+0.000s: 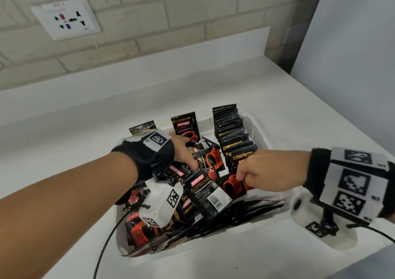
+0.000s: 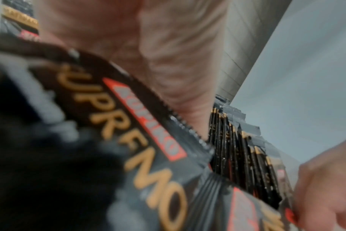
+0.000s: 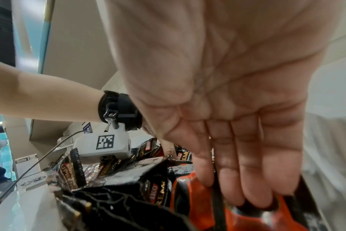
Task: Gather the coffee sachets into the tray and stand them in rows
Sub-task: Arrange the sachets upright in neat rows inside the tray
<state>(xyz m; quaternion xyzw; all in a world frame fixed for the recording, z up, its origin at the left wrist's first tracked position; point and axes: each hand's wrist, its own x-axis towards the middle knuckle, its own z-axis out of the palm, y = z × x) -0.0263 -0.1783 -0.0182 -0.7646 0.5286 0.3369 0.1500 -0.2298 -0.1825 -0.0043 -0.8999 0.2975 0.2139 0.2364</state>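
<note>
Presently on the white worktop (image 1: 277, 82): one white tray (image 1: 259, 127), set toward the near edge and filled with black Kopiko Supremo coffee sachets.

Sachets, standing: one packed row of upright sachets (image 1: 233, 137) along the tray's right wall, top edges showing, running from the far right corner toward the near side. Two single sachets upright against the far wall, one toward the far left corner (image 1: 142, 127), half hidden by the left wrist band, and one near the middle (image 1: 185, 126), printed face toward the camera.

Sachets, loose: a jumbled heap (image 1: 208, 197) fills the middle and the near left of the tray, faces and backs mixed, some with a red cup print, one barcode side up. Several more lie flat along the near right wall.

Left hand (image 1: 183, 150): reaching into the middle of the tray, fingers down among the loose sachets; whether they hold one cannot be told, and the left wrist view is blurred.

Right hand (image 1: 271, 172): just beside the near end of the upright row, thumb and fingers (image 3: 247, 176) pinching a sachet with red cup print (image 1: 232, 184) by its edge.

Surroundings: tiled wall behind the worktop, with a white socket plate (image 1: 66, 19) at upper left.
</note>
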